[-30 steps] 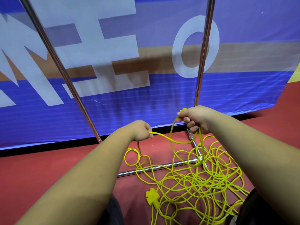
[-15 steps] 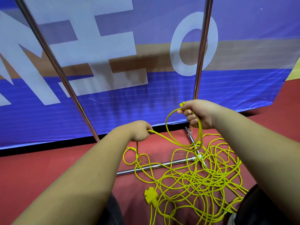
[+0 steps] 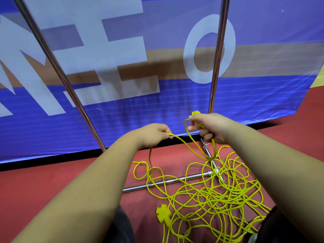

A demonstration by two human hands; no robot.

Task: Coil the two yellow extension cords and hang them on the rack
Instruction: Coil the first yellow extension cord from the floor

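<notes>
A tangled heap of yellow extension cord (image 3: 210,195) lies on the red floor, over the base bars of a chrome rack (image 3: 168,181). A yellow multi-outlet socket end (image 3: 164,213) lies at the heap's front left. My right hand (image 3: 208,127) grips a short loop of the cord, and a yellow plug end (image 3: 196,113) sticks out above its fingers. My left hand (image 3: 154,134) pinches the same cord a little to the left. One strand sags between the two hands, and another drops from my left hand to the heap.
Two chrome rack uprights (image 3: 218,55) rise in front of a blue banner (image 3: 122,111) with large white letters. The rack's floor bars cross under the cord. Red floor (image 3: 35,181) spreads to the left and right.
Both hands have come closer together. My right hand now holds a smaller loop, and the plug end shows above it. The heap on the floor has barely shifted.
</notes>
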